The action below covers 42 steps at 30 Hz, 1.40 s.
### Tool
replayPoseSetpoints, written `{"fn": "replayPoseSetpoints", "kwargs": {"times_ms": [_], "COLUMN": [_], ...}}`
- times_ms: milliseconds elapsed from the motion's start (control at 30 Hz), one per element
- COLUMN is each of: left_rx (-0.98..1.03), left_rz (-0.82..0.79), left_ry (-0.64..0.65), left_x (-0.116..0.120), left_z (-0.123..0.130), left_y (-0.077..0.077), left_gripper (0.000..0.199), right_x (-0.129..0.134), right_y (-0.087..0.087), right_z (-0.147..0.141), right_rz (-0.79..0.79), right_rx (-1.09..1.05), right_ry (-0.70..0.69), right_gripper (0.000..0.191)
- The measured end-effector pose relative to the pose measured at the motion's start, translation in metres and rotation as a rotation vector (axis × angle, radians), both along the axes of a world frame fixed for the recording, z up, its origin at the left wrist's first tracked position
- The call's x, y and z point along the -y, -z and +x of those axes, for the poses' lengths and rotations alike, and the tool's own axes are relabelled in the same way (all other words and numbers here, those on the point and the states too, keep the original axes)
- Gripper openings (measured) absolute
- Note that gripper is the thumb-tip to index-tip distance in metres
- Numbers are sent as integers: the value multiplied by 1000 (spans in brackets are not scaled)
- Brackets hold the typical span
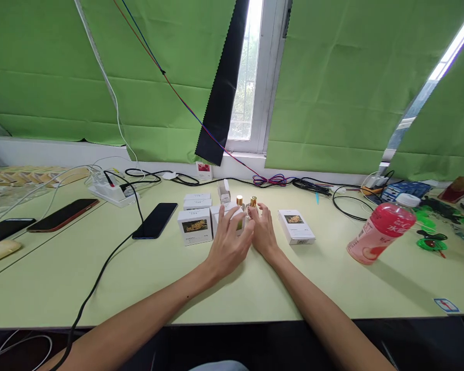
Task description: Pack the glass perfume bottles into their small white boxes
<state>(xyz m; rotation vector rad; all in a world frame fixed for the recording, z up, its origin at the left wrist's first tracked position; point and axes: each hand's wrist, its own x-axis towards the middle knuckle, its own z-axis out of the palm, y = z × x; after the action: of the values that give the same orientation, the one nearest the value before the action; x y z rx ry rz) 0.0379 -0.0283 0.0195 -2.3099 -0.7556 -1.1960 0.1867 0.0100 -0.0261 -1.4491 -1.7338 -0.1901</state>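
Gold-capped bottles (253, 200) upright at right hand's (264, 229) bent fingertips; grip cannot be told. Left hand (230, 245): fingers bent, slightly apart, partly covering white box (215, 214), just left of bottles; hold also unclear. Further left of bottles: floral-print box (195, 226), black phone (155, 220). Right of bottles: flat carton (296, 226), then, well apart, pink drink bottle (382, 229).
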Motion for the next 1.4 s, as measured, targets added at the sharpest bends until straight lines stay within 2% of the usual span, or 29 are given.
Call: {"fn": "replayPoseSetpoints", "kwargs": {"times_ms": [133,333,400,567,667,767,900,1233,1400], "left_rx": [-38,-223,-237,-230,-221,-241,-280,-226,-213], "left_rz": [-20,-122,-158,-224,-273,-355,-500,-744,-792], "left_ry": [264,371,390,435,446,408,291,-21,-111], "left_x": [6,7,6,5,4,4,5,3,3], "left_z": [2,4,4,3,3,3,3,5,5], "left_y": [2,13,16,19,20,20,19,11,10], "left_gripper": [17,13,14,14,13,14,17,30,37], "right_x": [-5,-4,-3,-6,-8,-10,-11,-8,-6], "right_y": [4,3,1,1,2,3,2,-2,-8], "right_z": [2,3,2,3,4,4,3,1,-1], "right_rz": [47,147,167,85,-19,-138,-246,-301,-378], "right_rx": [-20,9,12,21,44,120,195,217,269], "right_ry": [57,93,49,-213,-252,-219,-164,-129,-122], "right_gripper": [36,36,40,50,52,48,41,37,31]}}
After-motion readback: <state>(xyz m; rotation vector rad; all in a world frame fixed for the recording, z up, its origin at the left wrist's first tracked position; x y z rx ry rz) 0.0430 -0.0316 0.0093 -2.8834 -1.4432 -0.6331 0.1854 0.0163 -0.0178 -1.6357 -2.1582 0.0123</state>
